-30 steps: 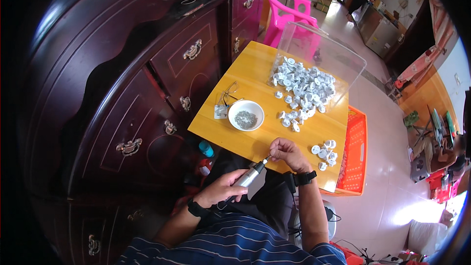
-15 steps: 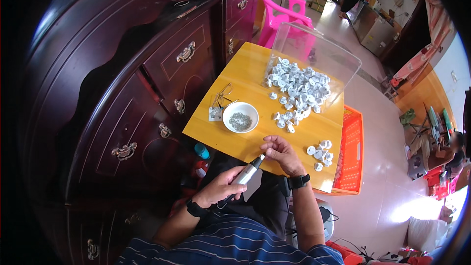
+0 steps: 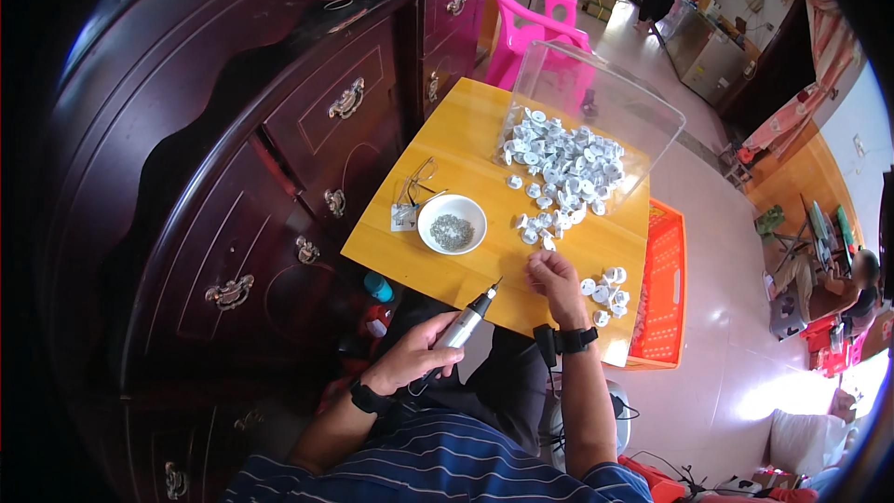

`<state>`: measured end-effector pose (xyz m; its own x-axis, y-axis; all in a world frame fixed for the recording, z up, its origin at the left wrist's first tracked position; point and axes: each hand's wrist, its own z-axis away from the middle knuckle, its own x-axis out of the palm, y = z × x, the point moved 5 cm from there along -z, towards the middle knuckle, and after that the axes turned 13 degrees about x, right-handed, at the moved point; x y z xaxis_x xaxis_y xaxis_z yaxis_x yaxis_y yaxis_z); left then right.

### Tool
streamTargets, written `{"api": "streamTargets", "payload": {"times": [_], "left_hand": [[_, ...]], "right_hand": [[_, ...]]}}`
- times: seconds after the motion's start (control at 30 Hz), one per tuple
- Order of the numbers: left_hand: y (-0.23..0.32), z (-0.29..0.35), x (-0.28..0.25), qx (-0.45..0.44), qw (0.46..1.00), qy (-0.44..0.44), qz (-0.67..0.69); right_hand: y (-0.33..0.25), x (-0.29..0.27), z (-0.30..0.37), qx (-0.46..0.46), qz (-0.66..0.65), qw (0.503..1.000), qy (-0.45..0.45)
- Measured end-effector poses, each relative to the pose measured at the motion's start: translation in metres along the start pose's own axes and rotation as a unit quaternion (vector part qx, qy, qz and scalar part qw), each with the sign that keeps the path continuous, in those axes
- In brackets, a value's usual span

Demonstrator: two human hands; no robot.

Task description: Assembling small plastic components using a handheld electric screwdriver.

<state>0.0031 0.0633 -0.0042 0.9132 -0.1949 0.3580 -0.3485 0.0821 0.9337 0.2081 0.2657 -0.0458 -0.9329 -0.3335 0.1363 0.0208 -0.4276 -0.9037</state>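
My left hand (image 3: 410,359) is wrapped round a silver and black electric screwdriver (image 3: 462,328), its thin bit pointing up past the table's near edge. My right hand (image 3: 557,285) is over the table, fingertips drawn together; anything between them is hidden or too small to make out. Just right of it lies a small group of white round plastic parts (image 3: 616,296). Farther off, beyond my fingertips, is a large heap of the same white parts (image 3: 563,160). A white bowl (image 3: 426,229) to the left holds many small metal screws (image 3: 453,233).
A clear plastic bin (image 3: 643,102) lies behind the heap on the yellow table (image 3: 419,270). Eyeglasses (image 3: 415,183) lie beside the bowl. An orange crate (image 3: 667,279) stands right of the table, a dark cabinet (image 3: 233,251) left, a pink chair (image 3: 531,33) behind. Two people are farther off.
My right hand has moved away from the screwdriver's tip, to the right and farther over the table. The thin bit now shows bare. My left hand has barely moved.
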Motion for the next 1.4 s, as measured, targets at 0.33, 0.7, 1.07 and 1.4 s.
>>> {"api": "streamTargets", "payload": {"times": [0.33, 0.7, 1.07, 1.4], "left_hand": [[0.002, 0.001, 0.001, 0.000, 1.000, 0.005, -0.009], [0.003, 0.004, 0.003, 0.005, 1.000, 0.005, -0.012], [0.000, 0.011, 0.002, -0.004, 1.000, 0.012, -0.025], [-0.002, 0.012, 0.003, 0.005, 0.998, 0.004, -0.056]], "right_hand": [[0.023, 0.052, 0.018, 0.111, -0.176, 0.954, -0.214], [0.021, 0.053, 0.019, 0.067, -0.193, 0.956, -0.211], [0.009, 0.046, 0.018, 0.011, -0.012, 0.986, -0.163], [-0.010, 0.045, 0.019, -0.012, 0.090, 0.972, -0.215]]}}
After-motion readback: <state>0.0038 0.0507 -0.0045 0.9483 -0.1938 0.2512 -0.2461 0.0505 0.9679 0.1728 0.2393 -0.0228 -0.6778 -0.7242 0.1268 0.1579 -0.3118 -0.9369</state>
